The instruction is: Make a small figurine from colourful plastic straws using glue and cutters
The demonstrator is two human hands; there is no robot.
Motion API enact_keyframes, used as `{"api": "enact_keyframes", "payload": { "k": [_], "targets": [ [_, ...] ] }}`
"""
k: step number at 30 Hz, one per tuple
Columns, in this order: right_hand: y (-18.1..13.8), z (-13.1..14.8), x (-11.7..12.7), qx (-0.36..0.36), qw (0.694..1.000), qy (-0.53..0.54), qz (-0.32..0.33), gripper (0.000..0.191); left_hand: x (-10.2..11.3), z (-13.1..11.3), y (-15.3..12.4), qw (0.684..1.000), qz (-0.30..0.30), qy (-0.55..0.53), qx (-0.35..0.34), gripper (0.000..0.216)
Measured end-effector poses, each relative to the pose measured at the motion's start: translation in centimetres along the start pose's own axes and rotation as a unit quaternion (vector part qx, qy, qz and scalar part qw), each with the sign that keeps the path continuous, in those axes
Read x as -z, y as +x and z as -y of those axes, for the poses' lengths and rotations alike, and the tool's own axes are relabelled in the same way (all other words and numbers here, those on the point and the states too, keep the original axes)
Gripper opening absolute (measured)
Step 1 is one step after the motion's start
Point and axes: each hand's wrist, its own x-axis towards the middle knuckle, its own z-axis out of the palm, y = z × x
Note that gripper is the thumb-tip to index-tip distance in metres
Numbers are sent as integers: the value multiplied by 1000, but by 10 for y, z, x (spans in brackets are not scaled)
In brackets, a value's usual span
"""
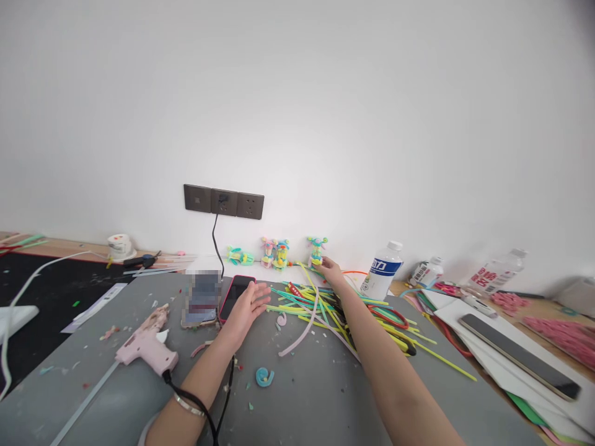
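Note:
My left hand [245,308] lies flat and open on the grey mat [302,402], its fingers beside a phone with a pink case [235,293]. My right hand [331,271] reaches far across to the wall. Its fingers close around the base of a small colourful paper figure [317,248] that stands there. Whether they grip it or only touch it is unclear. A heap of coloured paper strips [325,306] lies under my right forearm.
A pink glue gun [147,344] lies at the left, its cord running to the wall sockets [224,201]. More paper figures [275,253] line the wall. A white bottle [383,271], another phone [518,354] on white sheets and pink pieces [564,334] sit right.

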Motion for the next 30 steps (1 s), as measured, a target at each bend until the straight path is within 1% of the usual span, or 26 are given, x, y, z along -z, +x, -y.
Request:
{"api": "enact_keyframes", "payload": {
  "k": [4,8,11,14,17,23,25,27,30],
  "targets": [
    [3,12,-10,9,999,45,5,49,-1,-1,-1,1000,2,1,4,49],
    [5,20,-33,-10,993,109,35,47,0,1,0,1000,6,4,-4,49],
    [1,15,-53,-37,988,135,65,44,2,2,1,1000,4,4,-4,50],
    [-4,4,-66,-58,986,136,72,41,1,1,1,1000,3,6,-3,52],
    [-7,-6,-64,-56,989,123,59,40,0,-3,-1,1000,2,8,1,54],
    [-3,-12,-34,-5,995,82,57,48,-3,-6,-4,1000,4,20,11,52],
    [0,-14,-28,2,996,65,66,48,-2,-5,-3,1000,5,22,10,53],
    [3,-15,-29,7,995,48,83,47,-1,-3,-2,1000,8,25,6,53],
    [7,-19,-37,16,994,25,104,43,0,-1,-1,999,13,31,2,54]
  ]
}}
